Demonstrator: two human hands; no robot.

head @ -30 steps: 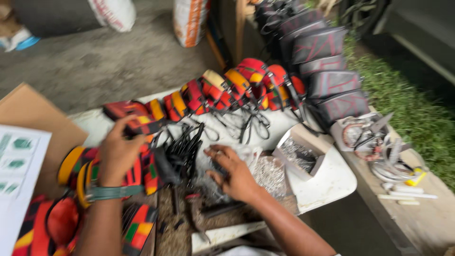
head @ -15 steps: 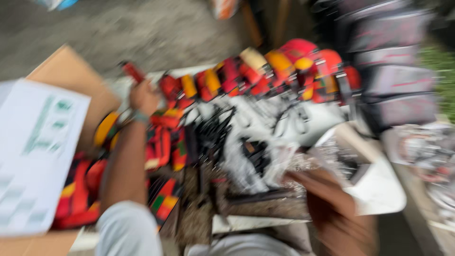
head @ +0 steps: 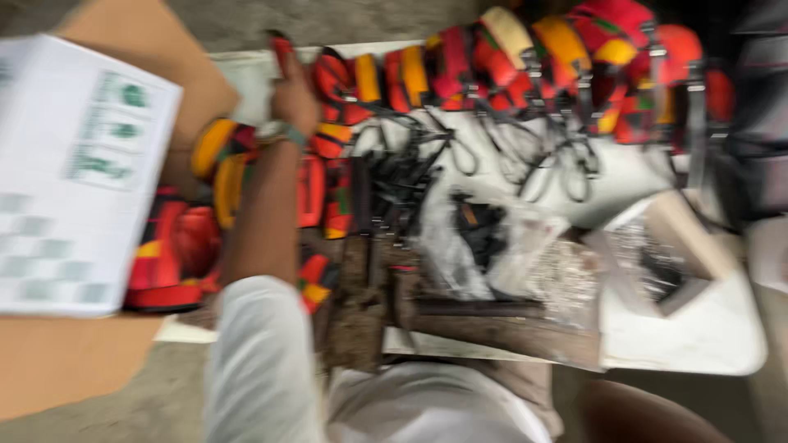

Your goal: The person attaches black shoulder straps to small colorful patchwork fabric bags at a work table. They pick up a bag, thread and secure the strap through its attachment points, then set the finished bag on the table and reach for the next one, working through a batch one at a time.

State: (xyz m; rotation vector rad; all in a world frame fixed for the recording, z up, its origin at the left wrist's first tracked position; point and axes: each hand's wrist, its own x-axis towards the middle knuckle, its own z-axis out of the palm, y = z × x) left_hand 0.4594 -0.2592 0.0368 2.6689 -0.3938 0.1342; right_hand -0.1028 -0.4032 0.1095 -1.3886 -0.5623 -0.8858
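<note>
From the head view, your left hand (head: 294,97) is stretched to the far side of the desk (head: 698,344), its fingers closed on a red strap piece (head: 281,49) that pokes up just above the knuckles. The frame is smeared, so how firm that hold is you cannot judge. The risk lies right there: the red strap piece sits at the near-left end of the row of red, orange and yellow padded items (head: 525,57), and black cords (head: 525,156) trail from that row toward you — a pull could drag a neighbour along or snag a cord and tip the row.

Your forearm crosses a second cluster of bright padded pieces (head: 176,246), on your side of the row; a sweep of the sleeve could push them off the edge. A white printed sheet (head: 78,172) lies left of that cluster on brown cardboard (head: 66,369).

The red strap piece looks narrow, stiff and upright, plain red as far as the blur allows.

Your right hand is not in view — whether it grips anything cannot be told.
</note>
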